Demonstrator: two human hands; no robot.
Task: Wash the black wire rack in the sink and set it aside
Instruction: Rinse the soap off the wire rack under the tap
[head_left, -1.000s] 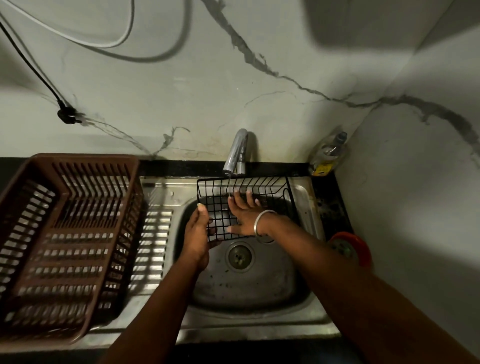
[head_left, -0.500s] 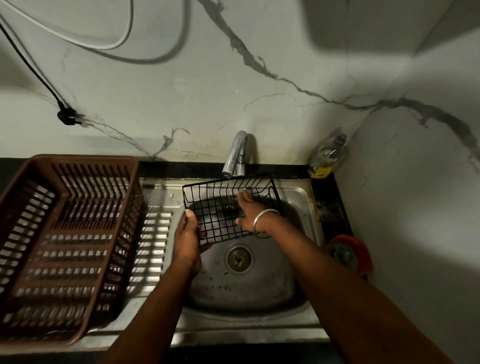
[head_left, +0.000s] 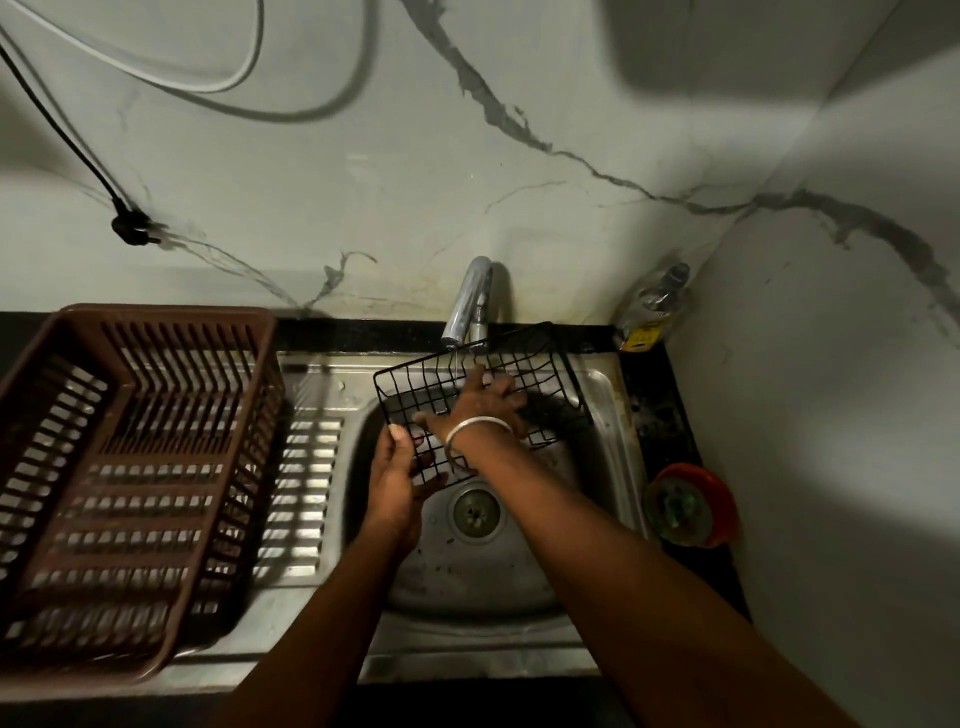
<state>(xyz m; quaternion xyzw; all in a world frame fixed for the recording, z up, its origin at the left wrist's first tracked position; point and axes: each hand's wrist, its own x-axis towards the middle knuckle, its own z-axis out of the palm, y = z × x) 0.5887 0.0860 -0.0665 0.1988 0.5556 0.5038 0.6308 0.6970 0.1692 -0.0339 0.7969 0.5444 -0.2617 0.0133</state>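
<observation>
The black wire rack (head_left: 540, 379) is held tilted over the steel sink (head_left: 613, 452), just under the chrome tap (head_left: 470, 299). A thin stream of water falls from the tap onto the rack. My left hand (head_left: 397, 478) grips the rack's near left corner, thumb on top of the wires. My right hand (head_left: 485, 402), with a silver bangle at the wrist, lies flat on the grid with its fingers spread. The rack's far right side rises toward the wall.
A brown plastic dish basket (head_left: 130, 467) fills the steel drainboard (head_left: 306, 493) on the left. A clear soap bottle (head_left: 654, 312) stands in the back right corner, and a red dish holding a scrubber (head_left: 688, 506) sits on the black counter to the right of the sink.
The rack has tilted and swung, its left end lowering toward me. My right hand has slid across the grid toward the far side; my left hand kept its grip on the corner.
</observation>
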